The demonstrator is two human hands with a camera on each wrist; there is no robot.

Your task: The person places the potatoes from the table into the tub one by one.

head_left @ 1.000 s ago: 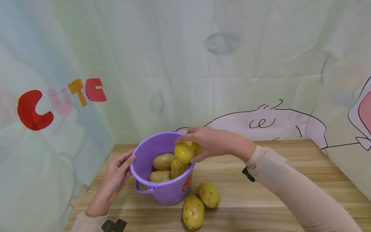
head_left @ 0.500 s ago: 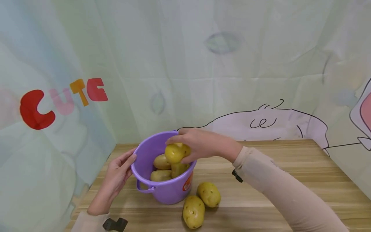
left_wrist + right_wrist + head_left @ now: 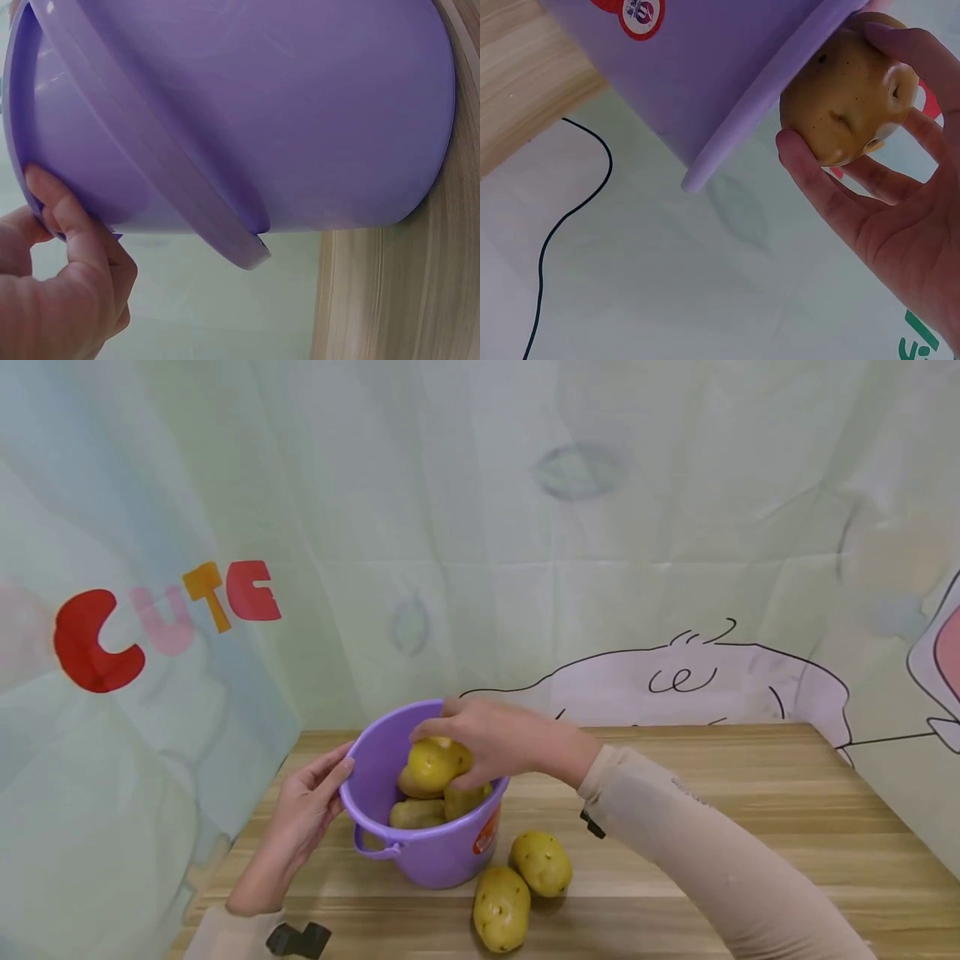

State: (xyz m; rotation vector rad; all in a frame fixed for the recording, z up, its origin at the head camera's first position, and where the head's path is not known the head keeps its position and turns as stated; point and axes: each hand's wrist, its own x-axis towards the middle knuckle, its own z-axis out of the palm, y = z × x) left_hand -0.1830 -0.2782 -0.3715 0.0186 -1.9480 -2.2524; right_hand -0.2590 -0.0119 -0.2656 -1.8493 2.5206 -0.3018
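Observation:
A purple bucket (image 3: 442,852) stands on the table, its handle hanging down the side in the left wrist view. My left hand (image 3: 302,802) pinches the bucket's rim at the left, thumb on one face and fingers on the other. With my right hand (image 3: 491,742) I grip a yellow potato (image 3: 433,765) at the bucket's mouth, fingers and thumb spread round it. Several potatoes (image 3: 417,814) lie inside the bucket, partly hidden by the held one. In the right wrist view the held potato (image 3: 847,94) shows dark eyes and overlaps the rim.
Two more potatoes, one (image 3: 502,910) in front and another (image 3: 542,864) just behind it, lie on the wooden table (image 3: 675,843) right of the bucket. A printed curtain (image 3: 480,527) hangs along the table's back and sides.
My right hand has moved left with the potato, from over the bucket's right rim to over its inside, and slightly lower. My left hand stays on the rim.

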